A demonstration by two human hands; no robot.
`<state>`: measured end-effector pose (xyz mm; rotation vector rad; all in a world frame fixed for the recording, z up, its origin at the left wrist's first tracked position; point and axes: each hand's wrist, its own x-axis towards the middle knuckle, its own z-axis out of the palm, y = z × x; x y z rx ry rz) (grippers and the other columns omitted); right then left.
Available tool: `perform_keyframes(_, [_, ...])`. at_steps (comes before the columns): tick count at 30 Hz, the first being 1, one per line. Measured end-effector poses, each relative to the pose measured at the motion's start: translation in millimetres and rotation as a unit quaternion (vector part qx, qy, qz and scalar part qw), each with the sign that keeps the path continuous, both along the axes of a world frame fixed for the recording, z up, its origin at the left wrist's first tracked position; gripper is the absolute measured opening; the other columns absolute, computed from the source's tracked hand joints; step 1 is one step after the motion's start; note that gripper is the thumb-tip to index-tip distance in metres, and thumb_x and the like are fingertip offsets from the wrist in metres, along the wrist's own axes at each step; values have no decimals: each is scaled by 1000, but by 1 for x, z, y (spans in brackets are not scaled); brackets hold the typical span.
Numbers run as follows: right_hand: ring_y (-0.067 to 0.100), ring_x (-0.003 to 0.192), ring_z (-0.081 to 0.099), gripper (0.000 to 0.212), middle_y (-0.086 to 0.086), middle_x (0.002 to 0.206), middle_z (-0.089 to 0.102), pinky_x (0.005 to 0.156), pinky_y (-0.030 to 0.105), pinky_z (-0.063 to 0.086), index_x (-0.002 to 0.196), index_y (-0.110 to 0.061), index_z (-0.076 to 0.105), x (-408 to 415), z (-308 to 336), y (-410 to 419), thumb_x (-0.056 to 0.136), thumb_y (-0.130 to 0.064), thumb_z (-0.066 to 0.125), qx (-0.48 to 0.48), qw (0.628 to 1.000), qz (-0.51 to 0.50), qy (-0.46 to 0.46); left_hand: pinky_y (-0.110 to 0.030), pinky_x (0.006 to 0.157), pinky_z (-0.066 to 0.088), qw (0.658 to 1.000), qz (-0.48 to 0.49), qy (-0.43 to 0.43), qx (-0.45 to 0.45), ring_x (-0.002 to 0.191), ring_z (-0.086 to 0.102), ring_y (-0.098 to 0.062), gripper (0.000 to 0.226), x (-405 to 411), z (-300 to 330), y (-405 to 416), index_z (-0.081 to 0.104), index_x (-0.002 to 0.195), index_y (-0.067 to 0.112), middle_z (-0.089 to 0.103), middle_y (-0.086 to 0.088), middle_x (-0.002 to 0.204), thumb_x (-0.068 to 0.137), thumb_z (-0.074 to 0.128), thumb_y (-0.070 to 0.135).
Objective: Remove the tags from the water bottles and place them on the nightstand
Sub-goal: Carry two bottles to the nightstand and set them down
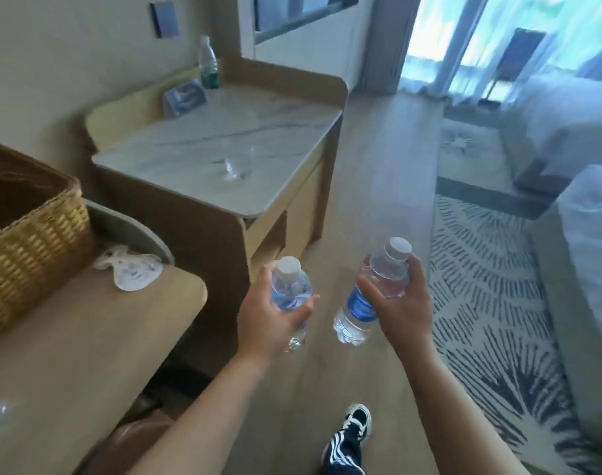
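Note:
My left hand (270, 318) grips a small clear water bottle (291, 291) with a white cap and a blue label. My right hand (400, 306) holds a second water bottle (361, 308) of the same kind, tilted, its blue label showing below my fingers. Both are held in the air over the wooden floor, in front of the nightstand (203, 156), which has a pale marble top and wooden sides. No tag shows on either bottle neck.
On the nightstand stand a green-label bottle (208, 65), a small card holder (184, 97) and a clear glass (238, 164). A wicker basket (28, 241) and crumpled white plastic (131, 270) lie on the bench at left. A patterned rug (491, 286) and beds are right.

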<state>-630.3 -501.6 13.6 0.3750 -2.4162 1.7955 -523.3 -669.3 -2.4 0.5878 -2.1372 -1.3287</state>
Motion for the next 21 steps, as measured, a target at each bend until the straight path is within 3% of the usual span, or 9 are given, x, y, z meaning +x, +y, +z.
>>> perform_keyframes(5, [-8, 85, 63, 68, -15, 99, 68, 65, 3, 42, 118, -36, 51, -68, -12, 75, 58, -57, 75, 18, 992, -123, 1, -41, 83, 54, 995, -100, -20, 5, 95, 63, -9, 62, -104, -11, 53, 50, 111, 37, 63, 15, 104, 61, 79, 56])
perform_keyframes(10, [5, 88, 68, 65, -9, 101, 68, 76, 15, 48, 120, -29, 50, -156, -15, 134, 65, -40, 84, 19, 985, -171, 0, -40, 83, 54, 986, -163, -23, 12, 94, 64, -11, 62, -219, -5, 109, 49, 113, 38, 64, 13, 106, 62, 83, 51])
perform_keyframes(15, [-11, 85, 62, 64, -17, 95, 65, 70, 2, 43, 120, -31, 50, -247, -9, 180, 65, -39, 83, 24, 978, -208, 3, -40, 83, 54, 980, -197, -17, 17, 95, 62, -10, 63, -331, 9, 160, 48, 114, 38, 62, 13, 106, 62, 80, 55])
perform_keyframes(21, [8, 93, 67, 66, -5, 106, 67, 81, 22, 52, 121, -32, 48, -344, -8, 212, 66, -39, 83, 2, 970, -243, -11, -41, 84, 56, 974, -223, -28, 9, 96, 62, -8, 61, -448, 10, 184, 40, 109, 56, 60, 19, 107, 59, 74, 66])
